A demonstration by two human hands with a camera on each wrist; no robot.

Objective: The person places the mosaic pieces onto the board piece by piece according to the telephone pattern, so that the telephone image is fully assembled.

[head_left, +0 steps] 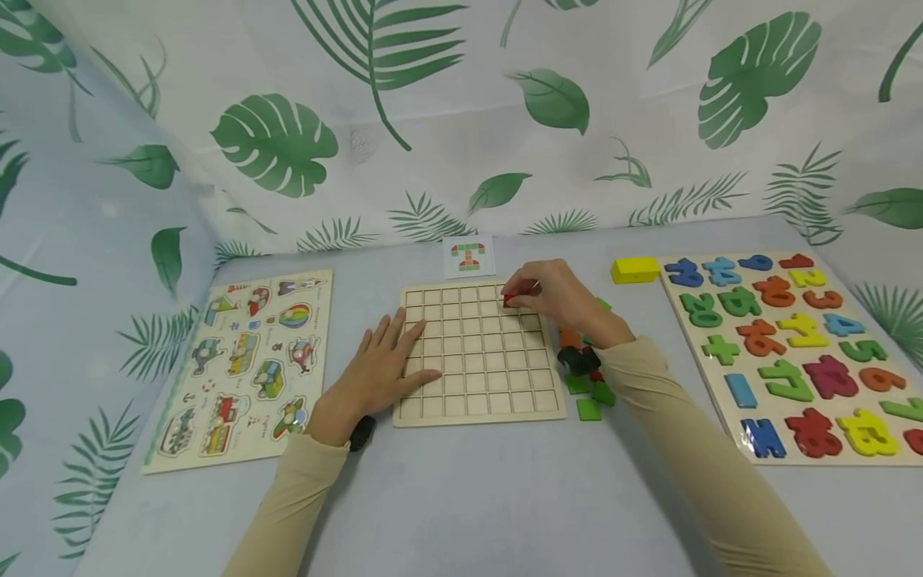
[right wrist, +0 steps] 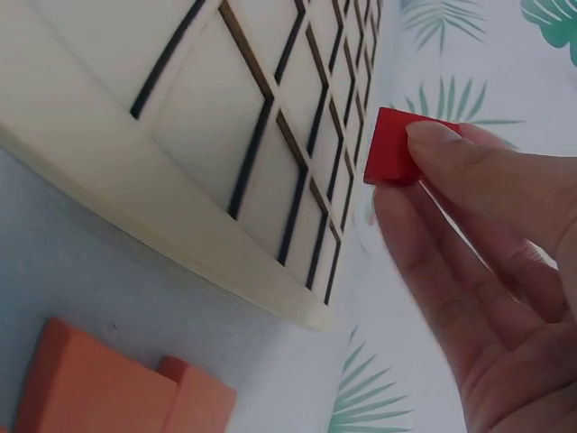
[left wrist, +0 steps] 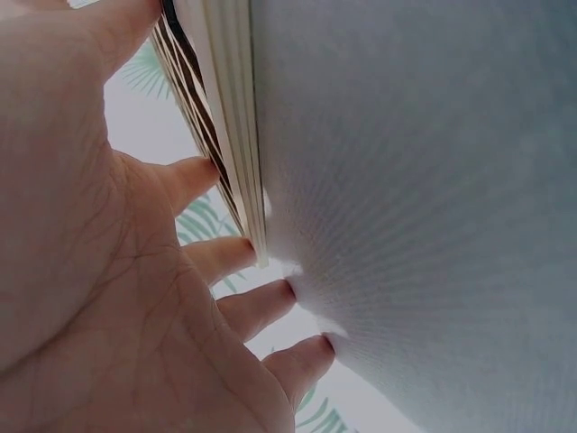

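A wooden grid board point(head_left: 476, 405) lies flat at the middle of the table. My left hand point(head_left: 378, 365) rests with spread fingers on its left edge; in the left wrist view some fingertips point(left wrist: 236, 251) touch the board's side and others the table. Over the top right squares, my right hand point(head_left: 555, 292) pinches a small red block point(right wrist: 389, 149) between thumb and fingers. The right wrist view shows the block held just off the board. Beside the board's right edge lie green tiles point(head_left: 589, 409) and orange blocks point(right wrist: 99, 379), partly hidden by the right wrist.
Behind the board stands a small card point(head_left: 469, 256) with a coloured block pattern. A yellow block point(head_left: 634, 270) sits at the back right. To the left lies a vehicle picture puzzle point(head_left: 238, 369), to the right a number puzzle board point(head_left: 793, 361). A leaf-print cloth point(head_left: 433, 176) hangs behind.
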